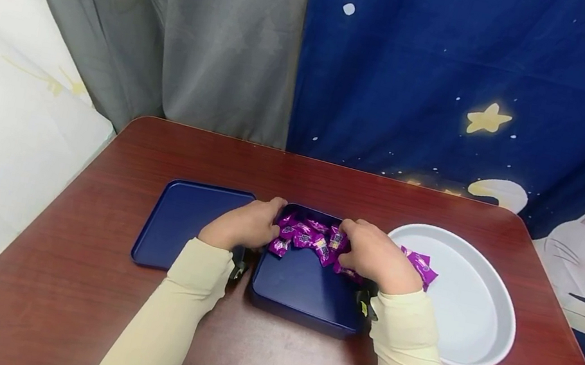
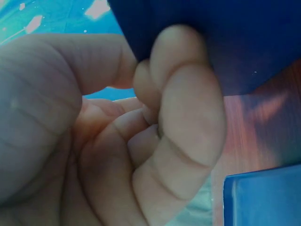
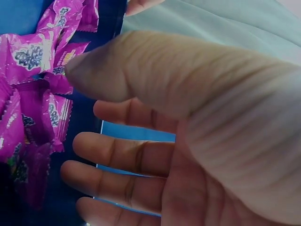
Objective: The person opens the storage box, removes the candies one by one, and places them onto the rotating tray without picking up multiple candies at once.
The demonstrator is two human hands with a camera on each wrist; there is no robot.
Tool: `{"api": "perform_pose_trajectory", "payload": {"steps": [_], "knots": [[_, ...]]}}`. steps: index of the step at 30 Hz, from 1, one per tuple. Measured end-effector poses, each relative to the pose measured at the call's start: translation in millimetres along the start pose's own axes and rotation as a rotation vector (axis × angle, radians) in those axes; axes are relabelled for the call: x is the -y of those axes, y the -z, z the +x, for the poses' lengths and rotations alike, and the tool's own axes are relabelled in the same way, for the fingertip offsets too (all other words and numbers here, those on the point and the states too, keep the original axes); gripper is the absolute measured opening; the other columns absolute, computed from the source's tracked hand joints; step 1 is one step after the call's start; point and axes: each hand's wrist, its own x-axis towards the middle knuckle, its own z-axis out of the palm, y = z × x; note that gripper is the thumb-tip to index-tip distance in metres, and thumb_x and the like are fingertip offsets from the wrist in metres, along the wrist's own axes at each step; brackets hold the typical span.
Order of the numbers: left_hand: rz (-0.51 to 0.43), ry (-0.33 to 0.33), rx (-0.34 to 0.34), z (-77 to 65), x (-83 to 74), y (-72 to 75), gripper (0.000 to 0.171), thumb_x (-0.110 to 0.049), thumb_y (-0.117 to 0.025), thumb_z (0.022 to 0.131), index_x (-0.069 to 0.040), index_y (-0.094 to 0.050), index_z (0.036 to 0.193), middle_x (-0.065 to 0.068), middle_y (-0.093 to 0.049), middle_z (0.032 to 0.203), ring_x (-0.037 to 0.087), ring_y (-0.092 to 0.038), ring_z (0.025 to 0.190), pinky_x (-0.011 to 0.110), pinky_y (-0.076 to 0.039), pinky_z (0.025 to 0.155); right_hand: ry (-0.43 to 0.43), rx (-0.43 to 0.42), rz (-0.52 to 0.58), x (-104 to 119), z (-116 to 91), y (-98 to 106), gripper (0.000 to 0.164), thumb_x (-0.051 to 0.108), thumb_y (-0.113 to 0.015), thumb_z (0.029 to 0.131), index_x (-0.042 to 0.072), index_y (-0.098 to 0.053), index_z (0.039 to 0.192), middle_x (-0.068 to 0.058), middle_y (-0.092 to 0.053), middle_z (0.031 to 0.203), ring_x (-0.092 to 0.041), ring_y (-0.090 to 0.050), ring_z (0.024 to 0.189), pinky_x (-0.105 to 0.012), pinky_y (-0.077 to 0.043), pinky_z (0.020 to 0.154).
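A dark blue box on the table has purple-wrapped candies gathered in its far half; the near half of its floor is bare. At its far left corner my left hand holds the wall, with curled fingers against the blue side in the left wrist view. Over the right side of the box is my right hand. In the right wrist view its thumb reaches above the candies, apart from the fairly straight fingers, which lie across the box edge.
To the left lies a flat blue lid. A round white tray stands on the right, with purple candy at its left side, partly behind my right hand. Grey and blue curtains hang behind the brown table.
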Motion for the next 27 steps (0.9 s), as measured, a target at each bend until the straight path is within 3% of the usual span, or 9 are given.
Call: {"api": "perform_pose_trajectory", "payload": {"steps": [8,15,27], "knots": [[-0.069,-0.001,-0.002,0.7,0.3,-3.0,0.060,-0.011,-0.050,0.093,-0.008,-0.024,0.147,0.014,-0.059,0.102,0.018,-0.060,0.053,0.032,-0.052,0.050,-0.011,-0.003,-0.011,-2.2,1.7,-2.4,0.045,0.012,-0.074,0.071,0.001,-0.059,0.112,-0.011,-0.059,0.093,-0.025,-0.053,0.088,-0.043,-0.048,0.085],[-0.087,0.012,-0.022,-0.4,0.2,-2.2,0.054,-0.013,-0.052,0.093,-0.007,-0.031,0.142,0.013,-0.057,0.087,0.018,-0.061,0.052,0.032,-0.053,0.049,-0.025,0.006,-0.029,-1.4,2.9,-3.1,0.040,0.010,-0.074,0.073,-0.001,-0.061,0.109,-0.013,-0.060,0.094,-0.026,-0.054,0.086,-0.043,-0.049,0.085],[-0.082,0.019,-0.041,1.1,0.9,-1.6,0.046,-0.014,-0.052,0.093,-0.005,-0.036,0.136,0.013,-0.055,0.088,0.017,-0.061,0.053,0.032,-0.053,0.051,-0.086,-0.014,-0.123,2.6,6.6,-8.4,0.027,0.012,-0.075,0.072,0.001,-0.065,0.095,-0.014,-0.061,0.088,-0.026,-0.056,0.074,-0.044,-0.052,0.074]]}}
